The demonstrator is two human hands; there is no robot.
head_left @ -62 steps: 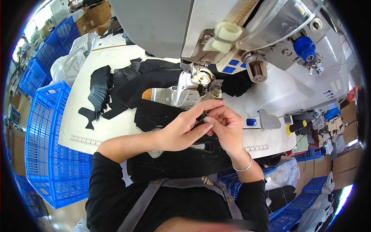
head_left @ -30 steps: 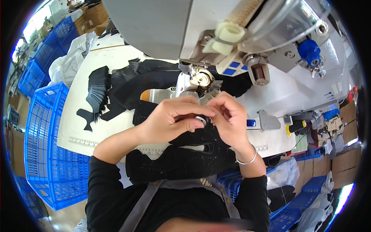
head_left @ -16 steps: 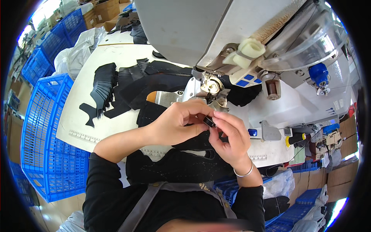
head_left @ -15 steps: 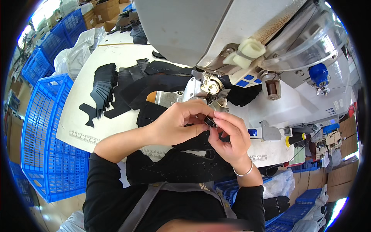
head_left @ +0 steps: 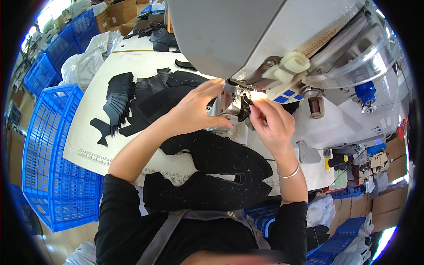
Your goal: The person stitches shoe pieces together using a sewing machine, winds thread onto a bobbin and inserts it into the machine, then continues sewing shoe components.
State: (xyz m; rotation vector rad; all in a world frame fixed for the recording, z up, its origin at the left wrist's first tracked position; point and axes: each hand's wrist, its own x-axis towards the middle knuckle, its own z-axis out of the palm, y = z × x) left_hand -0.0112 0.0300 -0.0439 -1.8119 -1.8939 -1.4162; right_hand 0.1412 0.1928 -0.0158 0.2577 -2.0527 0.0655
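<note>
Left hand (head_left: pixel 194 108): open, thumb well apart from fingers, wide gap between. Fingertips up at the machine (head_left: pixel 221 35), just left of its lit working end; contact there can't be told. Nothing seen in its grip. Thumb points right, below the lit spot.

Right hand (head_left: pixel 274 123): closed down, thumb and index finger pinching a small dark part (head_left: pixel 247 100), other fingers curled in. Part sits at the fingertips, right at the machine's working end, beside the bright metal. Mostly hidden by fingers and glare; exact shape unclear, and can't tell whether it is seated in the machine or just beside it. Bracelet (head_left: pixel 289 172) on right wrist. Hands apart, either side of the working end.

Black cloth (head_left: pixel 207 194) lies flat on the white counter (head_left: pixel 81 137), between the forearms, nearer the body than the hands; curved, with a slot, neither hand on it. Stack (head_left: pixel 118 97) of black pieces fanned out on counter, left of left hand. More dark pieces beside it, partly behind that hand. Ruler strip (head_left: pixel 95 156) along counter's near edge. Blue crate (head_left: pixel 62 154) left of counter. Brown spool (head_left: pixel 315 106) on machine, right of right hand; blue knob (head_left: pixel 365 92) farther right.
</note>
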